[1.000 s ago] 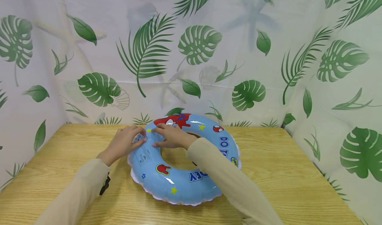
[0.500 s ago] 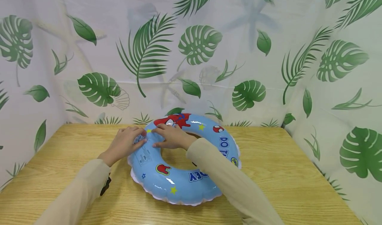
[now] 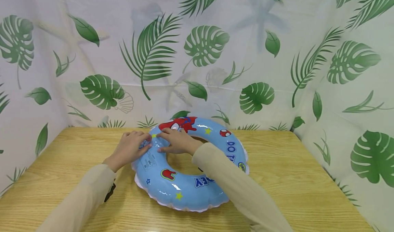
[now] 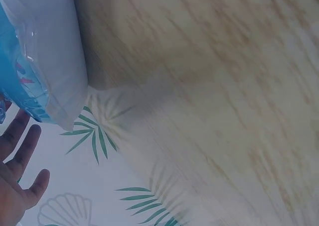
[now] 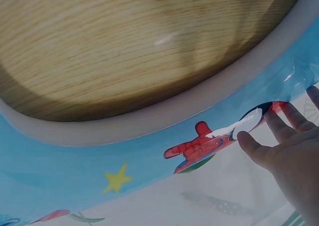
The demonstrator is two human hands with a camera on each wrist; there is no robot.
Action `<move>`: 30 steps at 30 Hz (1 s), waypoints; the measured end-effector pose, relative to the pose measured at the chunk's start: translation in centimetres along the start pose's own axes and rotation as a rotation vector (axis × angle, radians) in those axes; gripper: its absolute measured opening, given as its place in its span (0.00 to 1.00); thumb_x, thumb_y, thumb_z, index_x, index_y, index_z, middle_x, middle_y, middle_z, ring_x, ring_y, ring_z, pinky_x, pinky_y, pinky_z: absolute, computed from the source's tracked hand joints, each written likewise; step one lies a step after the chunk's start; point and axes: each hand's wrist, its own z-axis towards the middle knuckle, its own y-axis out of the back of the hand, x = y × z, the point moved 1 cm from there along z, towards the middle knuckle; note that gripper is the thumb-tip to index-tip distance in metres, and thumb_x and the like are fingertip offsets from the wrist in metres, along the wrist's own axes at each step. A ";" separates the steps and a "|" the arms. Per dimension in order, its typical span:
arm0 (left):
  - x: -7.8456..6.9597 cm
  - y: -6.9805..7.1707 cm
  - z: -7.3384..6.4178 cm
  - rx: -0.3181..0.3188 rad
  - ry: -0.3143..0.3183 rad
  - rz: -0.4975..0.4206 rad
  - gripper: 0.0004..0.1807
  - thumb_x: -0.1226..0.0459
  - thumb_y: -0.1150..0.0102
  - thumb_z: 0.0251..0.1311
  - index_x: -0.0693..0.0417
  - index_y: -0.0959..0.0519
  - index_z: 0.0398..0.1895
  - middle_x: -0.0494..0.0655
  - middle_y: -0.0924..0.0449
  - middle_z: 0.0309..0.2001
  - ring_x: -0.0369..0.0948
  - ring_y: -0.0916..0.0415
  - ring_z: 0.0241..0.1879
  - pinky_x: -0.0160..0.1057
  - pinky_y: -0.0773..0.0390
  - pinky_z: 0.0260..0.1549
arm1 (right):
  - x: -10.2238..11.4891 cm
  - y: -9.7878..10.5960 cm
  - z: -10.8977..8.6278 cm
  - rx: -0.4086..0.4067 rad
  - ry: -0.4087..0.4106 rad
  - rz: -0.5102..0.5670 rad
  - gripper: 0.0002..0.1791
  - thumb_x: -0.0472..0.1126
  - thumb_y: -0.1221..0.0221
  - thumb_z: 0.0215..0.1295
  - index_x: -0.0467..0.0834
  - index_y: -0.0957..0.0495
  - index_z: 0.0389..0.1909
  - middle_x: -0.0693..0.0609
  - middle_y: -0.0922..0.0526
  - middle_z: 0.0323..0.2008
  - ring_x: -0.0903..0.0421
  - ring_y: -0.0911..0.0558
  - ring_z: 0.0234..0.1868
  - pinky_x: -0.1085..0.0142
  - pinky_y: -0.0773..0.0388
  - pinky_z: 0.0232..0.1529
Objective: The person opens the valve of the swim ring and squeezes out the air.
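Note:
A light-blue inflatable swim ring (image 3: 184,194) with cartoon prints and yellow stars lies on the wooden table. At its far left side my left hand (image 3: 130,146) pinches the ring's surface between thumb and index finger; the other fingers stand apart in the left wrist view, where crumpled clear plastic (image 4: 2,114) shows by the fingertips. What lies between thumb and index is mostly hidden. My right hand (image 3: 178,141) reaches across the ring's hole. Its spread fingers touch the upper left of the tube, close to the red printed figure (image 5: 199,149).
The wooden table (image 3: 292,191) runs around the ring on all sides. White cloth (image 3: 215,98) printed with green leaves stands behind it and at both sides. A dark band (image 3: 109,192) sits at the left wrist.
Both hands stay at the same place on the swim ring. The left wrist and sleeve have shifted very slightly to the right; the ring has not visibly moved.

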 end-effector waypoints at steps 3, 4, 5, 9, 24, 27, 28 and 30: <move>0.0 -0.1 0.0 0.005 -0.001 0.013 0.11 0.56 0.40 0.56 0.49 0.22 0.39 0.47 0.19 0.40 0.50 0.26 0.45 0.56 0.32 0.46 | 0.0 -0.1 0.0 0.002 -0.001 -0.001 0.34 0.64 0.47 0.58 0.62 0.41 0.65 0.54 0.43 0.69 0.50 0.42 0.69 0.41 0.51 0.65; 0.0 -0.1 0.0 0.005 -0.002 0.016 0.11 0.55 0.40 0.56 0.49 0.22 0.40 0.46 0.19 0.40 0.49 0.26 0.45 0.56 0.32 0.46 | 0.0 -0.1 0.0 0.003 -0.001 -0.001 0.34 0.63 0.47 0.58 0.61 0.41 0.65 0.54 0.43 0.69 0.50 0.42 0.69 0.41 0.51 0.65; 0.0 -0.1 0.0 0.006 -0.003 0.018 0.11 0.55 0.40 0.56 0.49 0.22 0.40 0.46 0.19 0.40 0.49 0.26 0.45 0.56 0.33 0.46 | 0.0 -0.1 0.0 0.004 -0.002 -0.001 0.34 0.63 0.47 0.58 0.61 0.41 0.65 0.54 0.43 0.69 0.50 0.42 0.69 0.41 0.51 0.65; 0.0 -0.3 -0.1 0.008 -0.002 0.023 0.12 0.55 0.40 0.56 0.48 0.22 0.40 0.46 0.19 0.41 0.49 0.26 0.45 0.56 0.33 0.46 | 0.1 -0.2 0.1 0.006 -0.003 -0.008 0.34 0.64 0.48 0.58 0.61 0.41 0.65 0.54 0.43 0.69 0.50 0.42 0.69 0.41 0.51 0.65; -0.2 -0.7 -0.3 -0.002 0.003 0.018 0.11 0.56 0.40 0.56 0.48 0.22 0.40 0.48 0.18 0.41 0.50 0.26 0.44 0.56 0.32 0.45 | -0.1 -0.6 0.2 0.007 0.001 -0.033 0.34 0.64 0.49 0.58 0.60 0.40 0.65 0.54 0.43 0.69 0.51 0.41 0.69 0.40 0.49 0.64; -0.2 -0.8 -0.4 0.005 0.007 0.013 0.12 0.56 0.40 0.56 0.49 0.22 0.41 0.48 0.18 0.42 0.50 0.26 0.46 0.57 0.33 0.46 | -0.1 -0.8 0.3 0.006 -0.001 -0.040 0.34 0.65 0.49 0.58 0.61 0.40 0.65 0.54 0.43 0.69 0.51 0.41 0.69 0.40 0.49 0.64; -0.2 -0.8 -0.4 0.009 0.010 0.011 0.12 0.56 0.40 0.56 0.49 0.22 0.41 0.48 0.18 0.42 0.50 0.26 0.46 0.57 0.33 0.47 | -0.1 -0.8 0.3 0.007 -0.002 -0.040 0.34 0.65 0.49 0.58 0.61 0.40 0.65 0.54 0.43 0.69 0.51 0.41 0.69 0.40 0.49 0.64; -0.2 -0.9 -0.4 0.015 0.014 0.011 0.12 0.56 0.40 0.56 0.49 0.22 0.42 0.48 0.18 0.42 0.50 0.26 0.47 0.57 0.34 0.47 | -0.1 -0.8 0.3 0.010 -0.004 -0.037 0.34 0.64 0.49 0.58 0.61 0.40 0.65 0.54 0.43 0.69 0.51 0.42 0.69 0.40 0.49 0.64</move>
